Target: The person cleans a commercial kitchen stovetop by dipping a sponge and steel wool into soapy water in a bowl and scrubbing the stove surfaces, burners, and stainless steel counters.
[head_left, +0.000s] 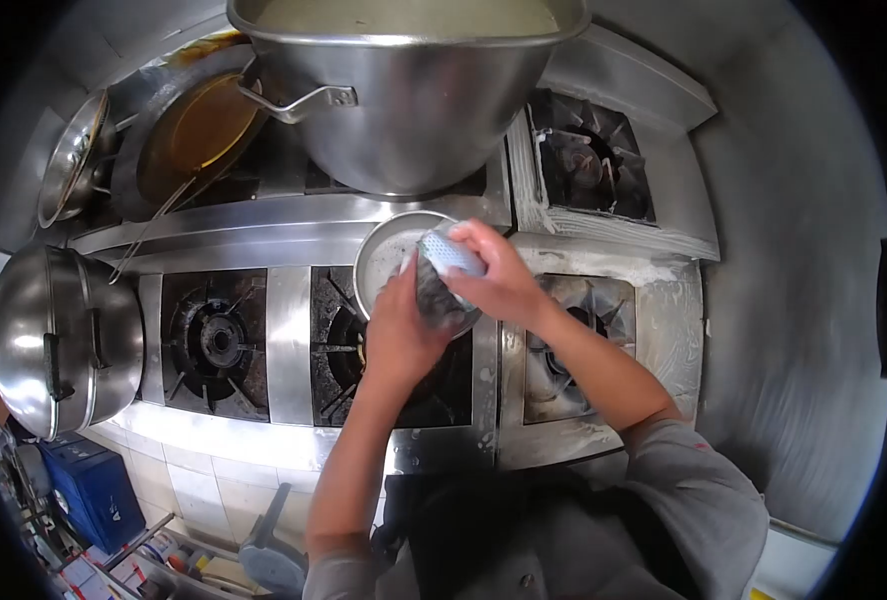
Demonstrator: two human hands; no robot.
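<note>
My right hand point(499, 275) is closed around a light blue scrubbing pad with a dotted surface point(449, 252). It presses the pad against a dark, wet-looking metal piece point(436, 292), whose exact kind I cannot make out. My left hand point(404, 325) grips that dark piece from the near left side, its fingers partly hidden behind it. Both hands are above a round, shallow metal pan point(376, 262) holding pale liquid or suds. The pan rests over the middle front burner point(342, 350).
A large stockpot point(404, 110) stands behind the pan. At the back left is a wok with brown liquid point(199, 125); a lidded metal pot point(59, 340) is nearer. Other burners are the left front point(219, 342), right front point(579, 345) and back right point(592, 160), with white suds around them.
</note>
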